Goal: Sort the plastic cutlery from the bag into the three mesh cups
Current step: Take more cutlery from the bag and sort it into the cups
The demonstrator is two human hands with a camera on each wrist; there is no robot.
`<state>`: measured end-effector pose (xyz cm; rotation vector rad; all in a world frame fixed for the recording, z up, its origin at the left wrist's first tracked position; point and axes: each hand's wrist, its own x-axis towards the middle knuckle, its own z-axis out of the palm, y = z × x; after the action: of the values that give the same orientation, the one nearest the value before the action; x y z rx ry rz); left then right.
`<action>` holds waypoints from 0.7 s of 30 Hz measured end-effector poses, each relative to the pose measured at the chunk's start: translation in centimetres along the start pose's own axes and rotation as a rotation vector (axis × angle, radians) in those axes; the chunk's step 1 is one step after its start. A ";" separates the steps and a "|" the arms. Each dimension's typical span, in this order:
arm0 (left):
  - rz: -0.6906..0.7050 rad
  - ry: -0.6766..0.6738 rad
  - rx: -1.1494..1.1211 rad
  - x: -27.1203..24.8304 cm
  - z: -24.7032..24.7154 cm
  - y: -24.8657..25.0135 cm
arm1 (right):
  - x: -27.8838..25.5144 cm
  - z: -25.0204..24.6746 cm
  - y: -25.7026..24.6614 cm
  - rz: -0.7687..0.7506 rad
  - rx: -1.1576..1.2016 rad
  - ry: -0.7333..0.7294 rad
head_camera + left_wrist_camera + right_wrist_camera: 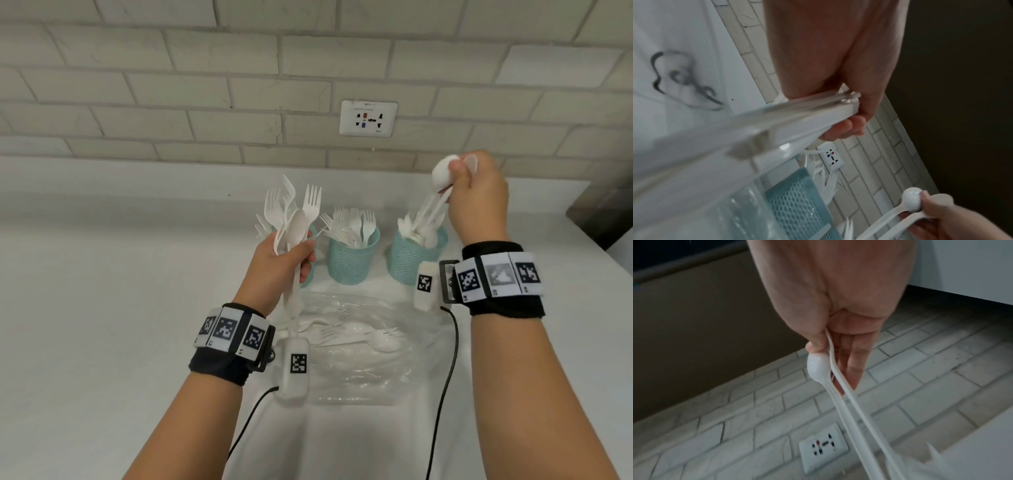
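My left hand grips a bunch of white plastic forks and a spoon by the handles, heads up, in front of the left teal mesh cup, which is mostly hidden. My right hand pinches two white spoons at their bowls, and their handles reach down into the right mesh cup, which holds spoons. The middle mesh cup is full of forks. The clear plastic bag lies flat in front of the cups with a few pieces inside. The right wrist view shows the thumb on a spoon bowl.
A white counter runs back to a brick wall with a power outlet. A dark object stands at the counter's right edge. Black cables trail from both wristbands toward me.
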<state>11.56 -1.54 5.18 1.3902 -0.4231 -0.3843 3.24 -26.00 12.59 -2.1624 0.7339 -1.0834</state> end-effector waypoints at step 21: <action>0.017 -0.172 0.008 -0.3 2.5 -0.3 | -4.1 4.3 -1.7 0.063 0.354 -0.514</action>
<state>10.08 -3.58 5.16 1.3658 -0.5775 -0.4903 5.04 -20.91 9.70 -1.9677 0.3390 -0.5322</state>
